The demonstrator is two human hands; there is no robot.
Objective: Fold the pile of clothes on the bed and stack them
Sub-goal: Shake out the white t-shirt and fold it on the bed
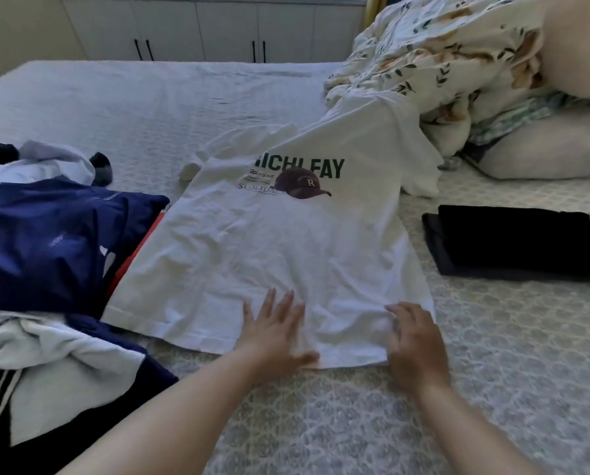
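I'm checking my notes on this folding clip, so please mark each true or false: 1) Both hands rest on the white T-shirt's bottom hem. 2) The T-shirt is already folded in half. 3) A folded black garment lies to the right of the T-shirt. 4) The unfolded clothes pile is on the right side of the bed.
1) True: the left hand lies flat and the right hand rests on the hem of the white T-shirt.
2) False: it lies spread out, print up.
3) True: the folded black garment lies apart on the bed.
4) False: the clothes pile is on the left.
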